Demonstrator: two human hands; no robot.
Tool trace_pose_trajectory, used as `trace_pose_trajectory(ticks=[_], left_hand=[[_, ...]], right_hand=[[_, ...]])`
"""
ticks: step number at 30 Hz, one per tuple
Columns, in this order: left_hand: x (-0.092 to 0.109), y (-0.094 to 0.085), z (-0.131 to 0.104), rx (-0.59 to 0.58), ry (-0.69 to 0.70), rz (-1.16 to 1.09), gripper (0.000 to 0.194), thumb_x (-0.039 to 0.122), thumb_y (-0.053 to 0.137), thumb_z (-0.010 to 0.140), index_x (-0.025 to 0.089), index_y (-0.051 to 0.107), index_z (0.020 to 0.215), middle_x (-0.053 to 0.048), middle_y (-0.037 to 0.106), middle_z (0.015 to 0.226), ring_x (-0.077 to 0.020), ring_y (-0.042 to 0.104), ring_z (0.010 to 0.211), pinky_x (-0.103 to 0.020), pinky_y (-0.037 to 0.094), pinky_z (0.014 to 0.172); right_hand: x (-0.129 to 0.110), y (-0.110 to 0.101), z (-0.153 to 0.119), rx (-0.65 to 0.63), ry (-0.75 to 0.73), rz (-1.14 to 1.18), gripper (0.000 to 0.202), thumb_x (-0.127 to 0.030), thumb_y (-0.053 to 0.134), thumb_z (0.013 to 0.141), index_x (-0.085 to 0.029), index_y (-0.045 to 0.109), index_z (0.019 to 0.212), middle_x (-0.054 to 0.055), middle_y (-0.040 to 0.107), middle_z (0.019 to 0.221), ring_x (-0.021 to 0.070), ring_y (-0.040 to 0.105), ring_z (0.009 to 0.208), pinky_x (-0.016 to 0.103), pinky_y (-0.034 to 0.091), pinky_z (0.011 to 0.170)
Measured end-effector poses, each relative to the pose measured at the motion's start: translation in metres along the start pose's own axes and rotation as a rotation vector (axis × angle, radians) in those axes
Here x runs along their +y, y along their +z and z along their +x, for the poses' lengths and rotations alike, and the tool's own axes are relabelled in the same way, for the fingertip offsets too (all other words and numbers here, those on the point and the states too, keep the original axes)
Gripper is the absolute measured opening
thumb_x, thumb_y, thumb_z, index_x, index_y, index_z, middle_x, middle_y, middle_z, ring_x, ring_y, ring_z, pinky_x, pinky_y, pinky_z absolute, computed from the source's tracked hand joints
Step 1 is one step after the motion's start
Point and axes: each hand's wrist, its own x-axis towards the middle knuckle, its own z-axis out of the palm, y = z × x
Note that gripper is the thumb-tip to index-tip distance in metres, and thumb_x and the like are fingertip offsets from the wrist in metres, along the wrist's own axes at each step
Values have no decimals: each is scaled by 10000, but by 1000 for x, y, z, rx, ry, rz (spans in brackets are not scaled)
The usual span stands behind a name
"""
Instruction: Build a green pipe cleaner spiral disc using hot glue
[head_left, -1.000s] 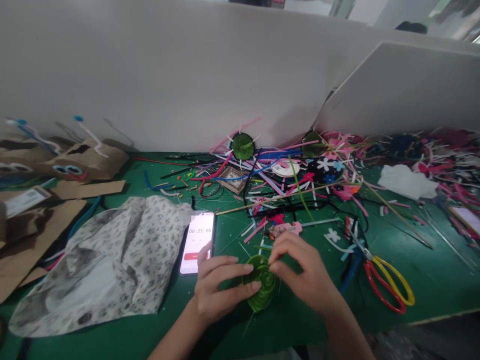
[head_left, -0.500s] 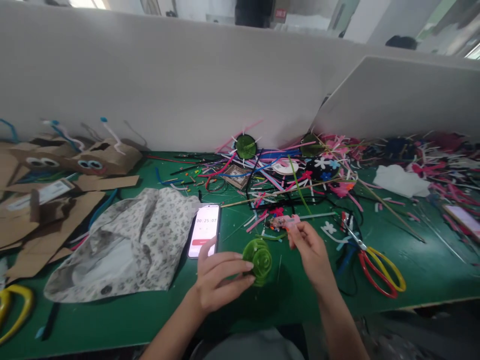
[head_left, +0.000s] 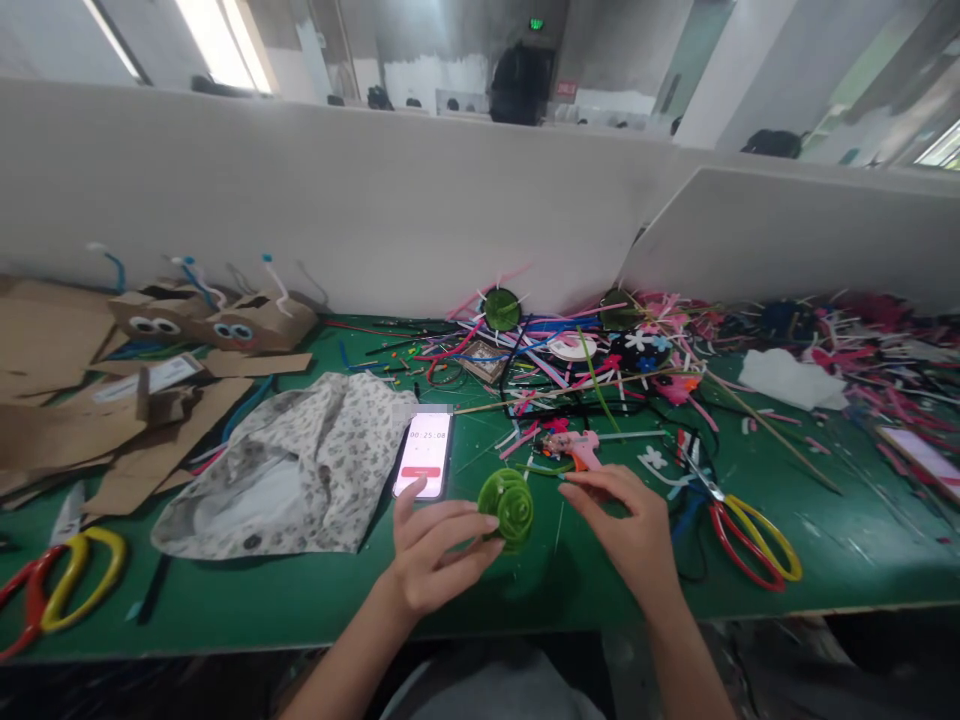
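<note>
Between my hands is a coiled green pipe-cleaner piece (head_left: 508, 510), rounded like a rose. My left hand (head_left: 442, 550) grips it at its left side with the fingertips. To its right, my right hand (head_left: 622, 510) is closed, thumb and index finger near each other; whatever lies between the tips is too small to make out. Just beyond my right fingers a pink glue gun (head_left: 581, 447) lies on the green table, a clear stick at its back. A lit phone (head_left: 424, 452) showing a timer lies beyond my left hand.
Patterned cloth (head_left: 300, 470) and cut cardboard (head_left: 165, 440) cover the left side. Scissors (head_left: 64, 590) lie at the far left, others (head_left: 750, 535) at the right. Pipe cleaners (head_left: 555, 350) are heaped along a grey partition (head_left: 360, 200). Another phone (head_left: 926, 455) is at the far right.
The camera view has tilted up and shifted left. My right hand has come away from the pink glue gun, toward me. My left hand still grips the green coil.
</note>
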Motion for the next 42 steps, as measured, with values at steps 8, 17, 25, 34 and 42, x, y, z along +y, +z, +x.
trace_pose_trajectory(ticks=[8,17,25,34,42], left_hand=[[8,6,0,-19,1,-9,244,118,714,805,230,618,611,74,739,691,-108,664,718,-429,326,1116],[3,25,-8,-35,-49,0,231,108,694,810,220,619,623,51,729,703,-117,650,744,-421,320,1100],[-7,33,-14,-32,-82,-45,224,94,697,804,223,660,625,42,716,713,-124,635,726,-451,315,1108],[-16,53,-19,-65,-180,-89,183,124,681,830,260,715,712,25,697,742,-141,611,757,-485,371,1051],[-30,77,-19,-121,-255,-132,182,94,619,833,231,699,743,-16,670,773,-155,599,739,-460,438,958]], right_hand=[[-38,34,-12,82,-429,45,206,-105,667,823,-260,715,951,42,653,994,190,591,968,379,499,839],[-11,52,-23,309,-323,25,129,-85,604,860,-212,610,876,11,648,864,168,597,884,382,452,891],[11,22,-1,464,-16,200,277,-270,404,977,-201,529,739,32,571,855,170,559,847,324,429,766],[3,44,-2,44,-120,161,176,-149,642,835,-223,654,995,55,663,1010,188,619,981,344,510,861],[30,58,3,50,149,270,221,-215,661,824,-217,657,1044,74,669,1055,202,653,958,336,578,799]])
